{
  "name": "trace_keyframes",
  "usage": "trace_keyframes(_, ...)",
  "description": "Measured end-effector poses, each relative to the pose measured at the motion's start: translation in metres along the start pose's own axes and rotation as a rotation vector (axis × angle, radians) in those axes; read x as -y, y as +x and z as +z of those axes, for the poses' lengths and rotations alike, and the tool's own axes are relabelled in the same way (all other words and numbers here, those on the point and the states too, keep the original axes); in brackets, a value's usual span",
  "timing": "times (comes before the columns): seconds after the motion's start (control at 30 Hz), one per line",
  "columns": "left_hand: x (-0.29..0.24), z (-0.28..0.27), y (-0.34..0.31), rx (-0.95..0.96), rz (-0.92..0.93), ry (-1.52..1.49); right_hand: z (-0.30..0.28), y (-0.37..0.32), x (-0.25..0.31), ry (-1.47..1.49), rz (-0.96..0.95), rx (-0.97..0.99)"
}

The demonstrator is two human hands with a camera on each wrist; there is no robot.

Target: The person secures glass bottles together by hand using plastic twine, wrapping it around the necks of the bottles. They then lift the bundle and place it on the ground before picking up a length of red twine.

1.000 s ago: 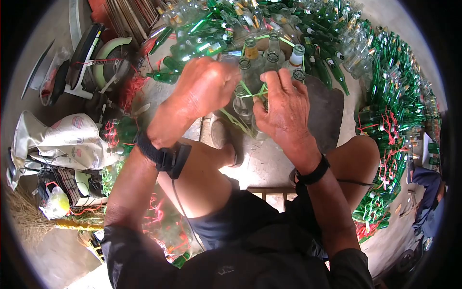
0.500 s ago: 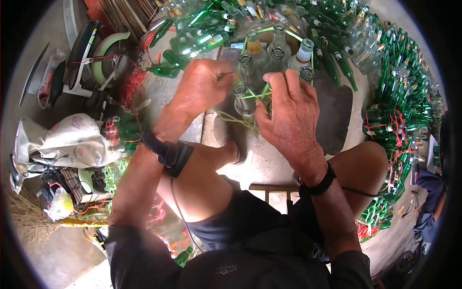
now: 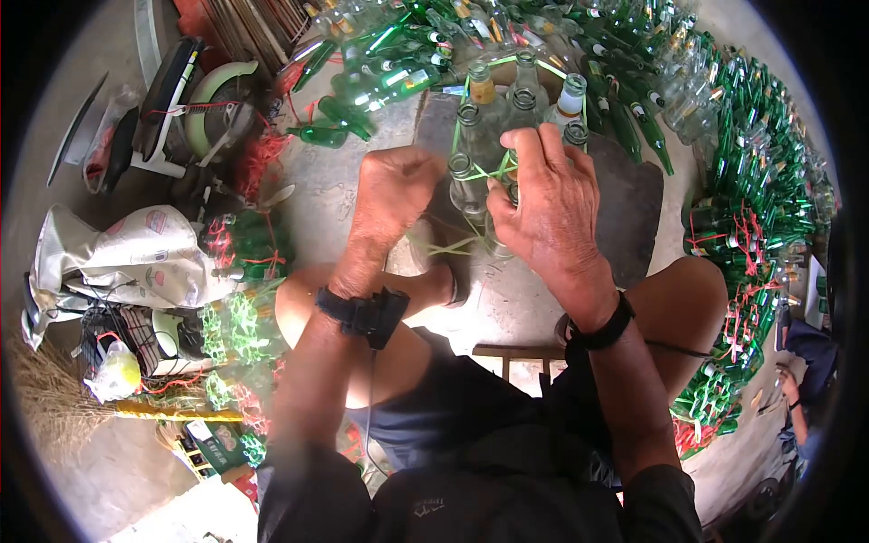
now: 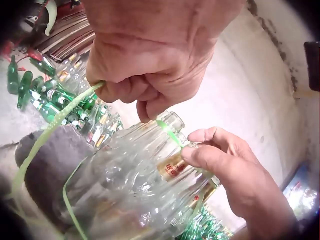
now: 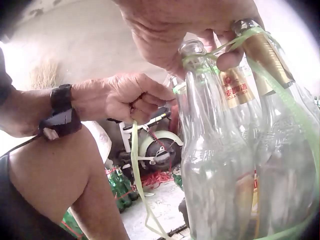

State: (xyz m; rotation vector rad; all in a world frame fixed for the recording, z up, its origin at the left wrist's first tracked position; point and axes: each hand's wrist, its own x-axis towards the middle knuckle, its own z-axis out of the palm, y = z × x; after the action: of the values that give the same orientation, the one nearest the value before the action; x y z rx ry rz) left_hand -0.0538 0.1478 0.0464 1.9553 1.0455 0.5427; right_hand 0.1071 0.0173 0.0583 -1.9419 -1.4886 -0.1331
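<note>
A cluster of clear glass bottles stands upright, several necks wrapped by a light green plastic strap. My left hand is curled to the left of the necks, gripping the strap; its loose tail hangs below the fist in the right wrist view. My right hand lies over the near right side of the cluster. Its thumb and fingers pinch the strap where it crosses between the necks. Gold labels show on some bottles. The right palm is hidden in the head view.
Green and clear bottles lie piled behind and along the right. A dark flat board is under the cluster. At left are a wheeled machine, a white sack and strapped green bottles. Another person is at far right.
My left hand has moved down, its forearm swinging right and more upright, with the strap still in its fingers. My right hand stays at the bottle necks, little changed.
</note>
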Motion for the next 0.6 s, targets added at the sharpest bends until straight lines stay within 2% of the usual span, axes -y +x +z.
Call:
trace_keyframes(0.1, 0.004, 0.006, -0.008, -0.056, -0.064, -0.160, 0.001, 0.001, -0.001, 0.012, 0.004, 0.002)
trace_keyframes(0.17, 0.004, 0.006, -0.009, -0.016, -0.191, -0.263, 0.002, 0.002, -0.002, 0.021, -0.016, -0.017)
trace_keyframes(0.2, 0.004, 0.006, -0.009, -0.018, -0.190, -0.264, 0.002, 0.001, -0.002, 0.029, -0.034, -0.035)
trace_keyframes(0.27, 0.005, 0.008, -0.009, 0.004, -0.313, -0.576, 0.000, 0.001, -0.002, 0.029, -0.038, -0.020)
trace_keyframes(0.37, 0.021, 0.004, 0.004, 0.077, -0.402, -0.658, -0.002, 0.002, -0.003, 0.020, -0.040, -0.012)
trace_keyframes(0.5, 0.020, 0.003, 0.016, 0.112, -0.406, -0.649, -0.002, 0.002, -0.005, 0.043, -0.033, 0.017)
trace_keyframes(0.6, 0.016, 0.001, 0.024, 0.184, -0.495, -0.658, -0.004, 0.003, -0.005, 0.048, -0.011, 0.059)
